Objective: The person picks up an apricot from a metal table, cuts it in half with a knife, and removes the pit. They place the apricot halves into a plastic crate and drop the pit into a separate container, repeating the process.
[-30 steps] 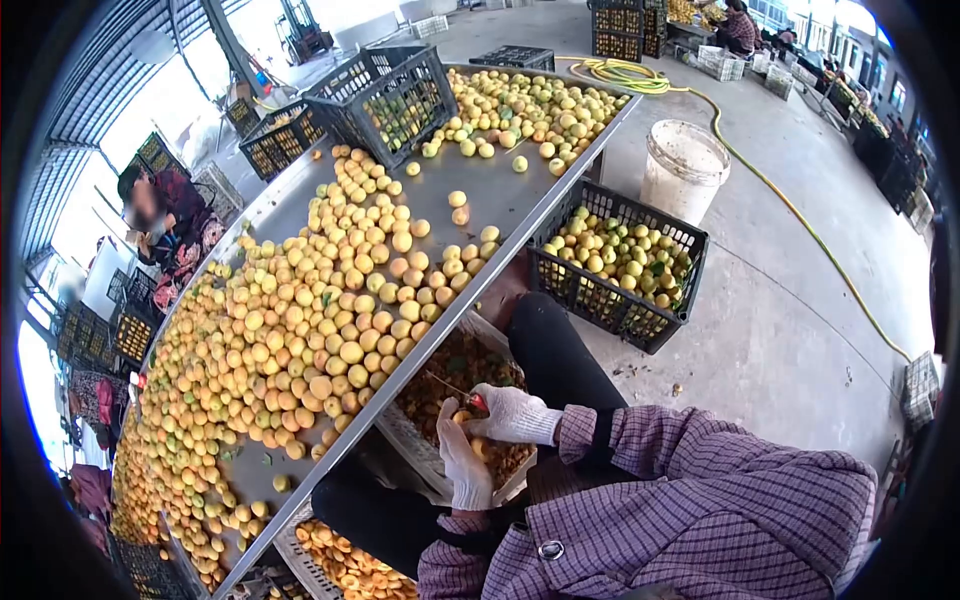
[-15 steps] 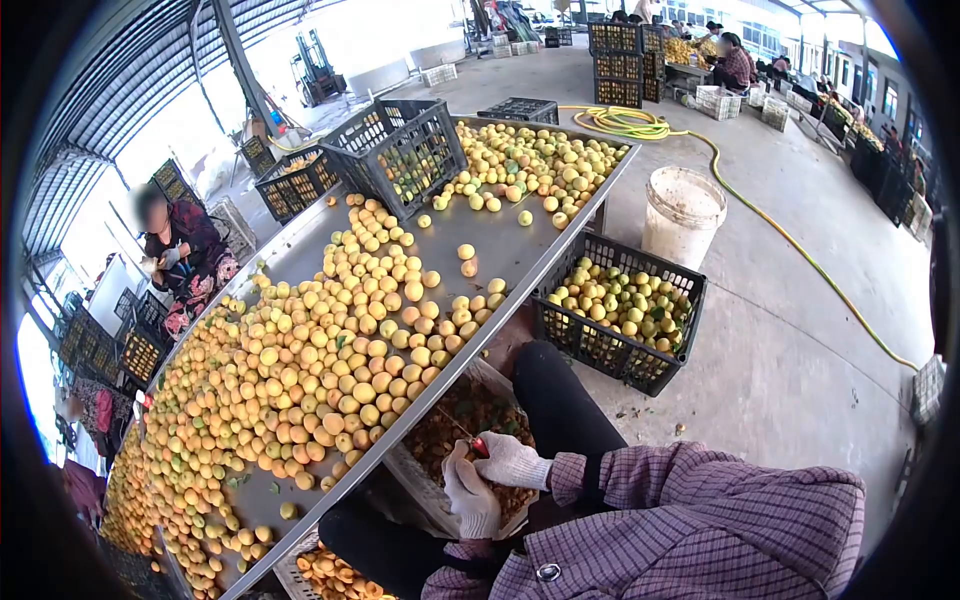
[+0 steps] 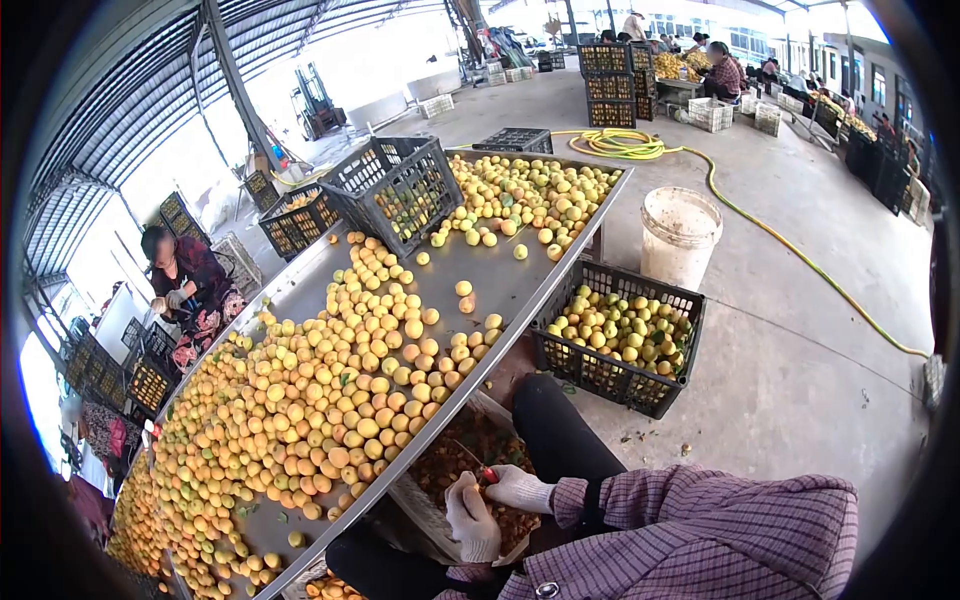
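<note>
My right hand (image 3: 520,489), in a white glove, is closed on the red handle (image 3: 490,474) of a thin metal tool. Its blade points up and left, over a crate of dark reddish-brown pieces (image 3: 460,440). My left hand (image 3: 472,517), also gloved, is close beside the right one with its fingers curled; whatever it may hold is too small to make out. Many yellow-orange fruits (image 3: 320,400) are spread over the metal table (image 3: 490,285) in front of me. Orange fruit pieces (image 3: 330,588) show below the table edge near my left knee.
A black crate of greenish-yellow fruits (image 3: 620,335) and a white bucket (image 3: 680,235) stand right of the table. A black crate (image 3: 395,190) tilts on the table. A yellow hose (image 3: 780,235) lies on the floor. A person (image 3: 190,285) sits across the table at left.
The view has tilted slightly, so the scene sits lower at the top. My hands remain close together, the tool still in the right one. The person across has lowered their head and hands.
</note>
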Motion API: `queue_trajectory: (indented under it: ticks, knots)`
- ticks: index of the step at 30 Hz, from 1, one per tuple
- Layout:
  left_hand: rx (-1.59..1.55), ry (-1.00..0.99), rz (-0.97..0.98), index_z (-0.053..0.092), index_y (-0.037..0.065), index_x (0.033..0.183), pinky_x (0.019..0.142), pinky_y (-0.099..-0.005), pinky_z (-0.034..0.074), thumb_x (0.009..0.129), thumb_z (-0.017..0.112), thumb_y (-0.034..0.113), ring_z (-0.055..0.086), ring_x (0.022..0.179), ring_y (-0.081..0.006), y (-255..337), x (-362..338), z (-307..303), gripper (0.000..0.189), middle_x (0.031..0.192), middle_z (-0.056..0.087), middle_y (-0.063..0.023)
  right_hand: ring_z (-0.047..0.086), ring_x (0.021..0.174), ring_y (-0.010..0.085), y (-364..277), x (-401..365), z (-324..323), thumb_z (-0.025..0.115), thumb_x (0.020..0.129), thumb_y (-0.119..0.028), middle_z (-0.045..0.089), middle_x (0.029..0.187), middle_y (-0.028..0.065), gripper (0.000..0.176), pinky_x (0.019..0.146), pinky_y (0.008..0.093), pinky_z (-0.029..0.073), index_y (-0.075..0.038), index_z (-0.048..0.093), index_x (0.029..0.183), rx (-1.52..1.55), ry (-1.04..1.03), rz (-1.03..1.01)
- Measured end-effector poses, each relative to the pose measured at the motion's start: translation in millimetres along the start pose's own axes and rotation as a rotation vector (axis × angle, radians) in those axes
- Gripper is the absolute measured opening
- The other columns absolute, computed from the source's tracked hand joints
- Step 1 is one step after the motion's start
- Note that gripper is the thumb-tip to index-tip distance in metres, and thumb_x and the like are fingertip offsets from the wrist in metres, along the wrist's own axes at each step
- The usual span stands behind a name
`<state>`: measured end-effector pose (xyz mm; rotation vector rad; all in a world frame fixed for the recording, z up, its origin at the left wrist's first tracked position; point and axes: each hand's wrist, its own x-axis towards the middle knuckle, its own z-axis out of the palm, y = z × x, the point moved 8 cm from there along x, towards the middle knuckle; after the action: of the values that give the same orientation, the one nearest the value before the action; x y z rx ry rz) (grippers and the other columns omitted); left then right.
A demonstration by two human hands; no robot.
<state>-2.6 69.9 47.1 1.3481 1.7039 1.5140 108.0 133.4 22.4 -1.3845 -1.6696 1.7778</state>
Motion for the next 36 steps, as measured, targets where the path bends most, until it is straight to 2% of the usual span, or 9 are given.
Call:
queue_trajectory:
  ticks: [13,16,19,22,24,25,28,31,36]
  knots:
    - [-0.424,0.016,-0.488,0.064,-0.001,0.12,0.099,-0.0289,0.042,0.1,0.057,0.025,0.057,0.111,-0.0171,-12.3,3.8,-9.0,0.034,0.117,0.065,-0.0079,0.068,0.094,0.0267,17.7,18.9,7.8,0.071,0.084,-0.026,0.071,0.097,0.0153,0.035,0.085,0.036,0.052,-0.005,0.064,0.112,-0.049,0.021,-0.097]
    - [-0.418,0.098,-0.41,0.063,-0.001,0.121,0.09,-0.0294,0.048,0.099,0.057,0.024,0.062,0.101,-0.0178,-25.9,7.9,-26.1,0.033,0.111,0.067,-0.0095,0.068,0.091,0.0274,-9.1,4.7,-4.8,0.072,0.083,-0.027,0.07,0.095,0.0145,0.036,0.083,0.0375,0.052,-0.006,0.063,0.111,-0.249,0.13,-0.028]
    - [-0.687,0.288,-0.462,0.061,0.001,0.119,0.058,-0.0307,0.056,0.1,0.055,0.018,0.067,0.067,-0.0209,-8.2,7.6,-73.7,0.026,0.096,0.067,-0.0135,0.068,0.092,0.0299,18.9,26.1,-8.7,0.074,0.084,-0.035,0.069,0.096,0.0154,0.04,0.081,0.0402,0.052,-0.007,0.061,0.11,-0.189,0.08,0.004]
    - [-0.293,0.582,-0.162,0.059,0.003,0.124,0.064,-0.0287,0.056,0.104,0.052,0.025,0.065,0.075,-0.0152,30.9,-6.4,-176.1,0.03,0.104,0.065,-0.0092,0.066,0.104,0.0313,2.9,19.9,-13.8,0.073,0.086,-0.045,0.068,0.111,0.0162,0.056,0.089,0.0412,0.051,-0.007,0.058,0.123,-0.42,0.066,0.097]
    - [0.027,0.764,-0.183,0.058,0.0,0.126,0.072,-0.0303,0.055,0.103,0.053,0.02,0.064,0.085,-0.0152,30.8,-27.1,-252.5,0.031,0.103,0.064,-0.0071,0.065,0.106,0.0327,9.3,23.7,-10.7,0.071,0.087,-0.048,0.066,0.114,0.0194,0.065,0.09,0.0411,0.051,-0.004,0.052,0.131,-0.421,0.054,0.068]
    - [0.505,0.744,-0.067,0.063,-0.001,0.12,0.08,-0.0321,0.052,0.101,0.055,0.019,0.064,0.092,-0.0197,39.7,-28.0,-286.0,0.029,0.103,0.066,-0.0085,0.066,0.106,0.033,6.6,24.0,-9.2,0.071,0.087,-0.047,0.066,0.114,0.0194,0.064,0.09,0.0412,0.051,-0.004,0.052,0.131,-0.418,0.03,0.095]
    - [1.275,0.507,-0.303,0.068,0.001,0.11,0.091,-0.0404,0.049,0.092,0.065,0.023,0.063,0.101,-0.0347,55.9,-8.8,-306.2,0.029,0.109,0.066,-0.0173,0.066,0.101,0.0335,14.0,30.1,-1.8,0.07,0.088,-0.045,0.067,0.111,0.0199,0.059,0.087,0.0417,0.051,-0.003,0.053,0.126,-0.36,-0.023,0.107]
    - [0.963,0.385,-0.33,0.066,0.0,0.111,0.089,-0.0407,0.051,0.092,0.063,0.021,0.066,0.1,-0.0359,57.9,53.1,-272.0,0.029,0.104,0.068,-0.019,0.066,0.094,0.0323,18.2,30.6,1.2,0.067,0.091,-0.04,0.067,0.102,0.0189,0.047,0.084,0.0407,0.051,-0.003,0.057,0.119,-0.367,-0.041,0.063]
    - [0.828,0.06,0.135,0.065,0.003,0.113,0.085,-0.0434,0.052,0.094,0.057,0.027,0.067,0.097,-0.037,38.0,180.1,-151.0,0.032,0.101,0.07,-0.0191,0.068,0.089,0.0284,43.4,37.6,1.7,0.063,0.094,-0.034,0.068,0.097,0.0175,0.035,0.081,0.0387,0.052,-0.003,0.06,0.111,-0.178,-0.047,0.024]
